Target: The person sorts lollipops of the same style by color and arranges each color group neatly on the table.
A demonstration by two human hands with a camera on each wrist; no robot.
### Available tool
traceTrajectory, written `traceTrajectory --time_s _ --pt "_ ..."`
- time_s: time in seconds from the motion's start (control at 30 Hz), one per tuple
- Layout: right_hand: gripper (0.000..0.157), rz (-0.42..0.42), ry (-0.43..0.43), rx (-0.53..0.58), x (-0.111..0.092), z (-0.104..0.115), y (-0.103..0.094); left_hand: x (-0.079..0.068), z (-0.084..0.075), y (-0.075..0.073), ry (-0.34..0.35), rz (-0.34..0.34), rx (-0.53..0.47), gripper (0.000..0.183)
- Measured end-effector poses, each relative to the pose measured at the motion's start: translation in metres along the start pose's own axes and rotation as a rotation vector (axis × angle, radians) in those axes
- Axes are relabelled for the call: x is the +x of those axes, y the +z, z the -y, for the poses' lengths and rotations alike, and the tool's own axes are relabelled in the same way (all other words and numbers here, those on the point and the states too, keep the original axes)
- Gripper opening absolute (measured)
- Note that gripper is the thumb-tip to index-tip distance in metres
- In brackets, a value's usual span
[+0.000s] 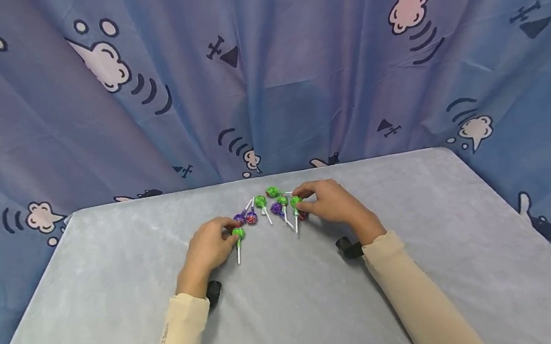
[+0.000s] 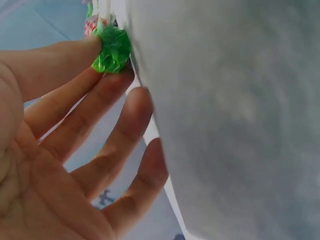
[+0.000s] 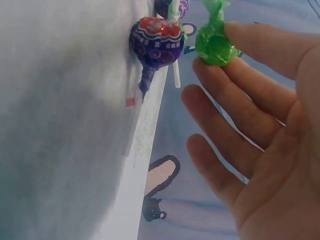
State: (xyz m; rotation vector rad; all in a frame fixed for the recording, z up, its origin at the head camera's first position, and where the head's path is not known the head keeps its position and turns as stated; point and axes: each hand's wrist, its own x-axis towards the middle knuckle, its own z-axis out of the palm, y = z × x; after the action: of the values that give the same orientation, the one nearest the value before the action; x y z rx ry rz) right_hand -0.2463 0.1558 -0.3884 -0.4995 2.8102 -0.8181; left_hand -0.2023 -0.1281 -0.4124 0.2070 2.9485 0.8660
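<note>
At the left of a small group of lollipops, my left hand (image 1: 210, 244) pinches a green-wrapped lollipop (image 1: 238, 233) between thumb and fingers. Its white stick points toward me. In the left wrist view the crinkled green wrapper (image 2: 112, 49) sits at the thumb tip, the other fingers loosely spread. My right hand (image 1: 329, 202), at the group's right end, pinches another green lollipop (image 1: 295, 200) by its head, stick hanging down. In the right wrist view a purple and red lollipop (image 3: 156, 42) lies on the table beside that hand; the head view shows it partly hidden under the fingers.
Between the hands lie more lollipops: purple-red ones (image 1: 252, 217) at left, green ones (image 1: 260, 201) in the middle, and a purple one (image 1: 277, 208). The grey-covered table (image 1: 293, 309) ends at a patterned blue curtain (image 1: 277, 108) behind.
</note>
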Motion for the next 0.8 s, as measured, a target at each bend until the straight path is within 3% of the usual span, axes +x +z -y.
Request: traceTrajectory --time_s 0.3,0.53,0.8 --pt "0.039 -0.012 -0.033 0.010 -0.002 0.002 -0.002 0.011 0.000 -0.008 0.030 0.047 0.046 0.024" --pt "0.038 -0.019 -0.076 0.037 -0.002 0.010 0.001 0.008 0.011 -0.007 0.020 0.012 0.003 0.028" --pt "0.032 -0.009 -0.175 0.119 -0.006 0.026 0.003 0.009 0.009 -0.003 0.025 0.007 0.012 0.028"
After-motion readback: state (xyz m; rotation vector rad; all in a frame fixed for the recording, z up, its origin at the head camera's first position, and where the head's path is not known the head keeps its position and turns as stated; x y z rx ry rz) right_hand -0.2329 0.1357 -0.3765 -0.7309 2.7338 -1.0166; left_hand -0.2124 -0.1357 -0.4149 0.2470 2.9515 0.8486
